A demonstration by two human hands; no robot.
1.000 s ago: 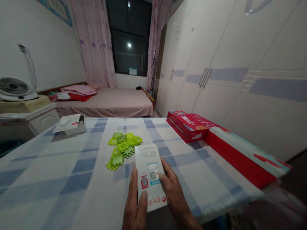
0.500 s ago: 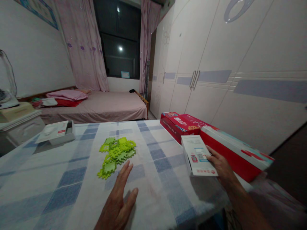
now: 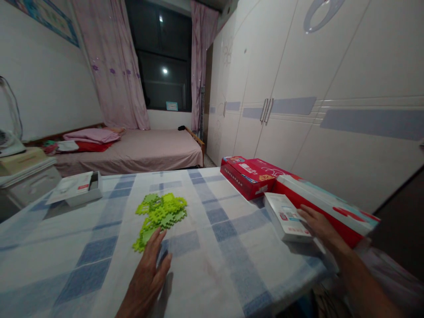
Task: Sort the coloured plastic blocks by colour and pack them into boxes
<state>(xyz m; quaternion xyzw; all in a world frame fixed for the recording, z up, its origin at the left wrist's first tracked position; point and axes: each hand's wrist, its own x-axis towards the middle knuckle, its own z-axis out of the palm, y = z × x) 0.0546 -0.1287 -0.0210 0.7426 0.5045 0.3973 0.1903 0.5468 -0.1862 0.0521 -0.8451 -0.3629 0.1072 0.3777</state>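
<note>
Several bright green toothed plastic pieces (image 3: 162,212) lie in an overlapping pile on the checked tablecloth. My left hand (image 3: 149,265) hovers at the near edge of this pile, fingers extended, thumb apart, holding nothing. On the right, a flat white box (image 3: 285,216) with printed labels lies close against the red boxes. My right hand (image 3: 319,227) is at its right side, fingers stretched out with the tips on or just over its top edge. The right thumb is hidden.
A red printed box (image 3: 247,176) and a long red and white box (image 3: 324,203) line the table's right side. An opened white box (image 3: 88,190) sits at the far left. Beyond are a bed (image 3: 152,148) and a wardrobe (image 3: 285,132).
The white box has moved right and down, from tilted up in my right hand to flatter beside the red boxes. The right fingers have straightened. My left hand has shifted left towards the green pieces.
</note>
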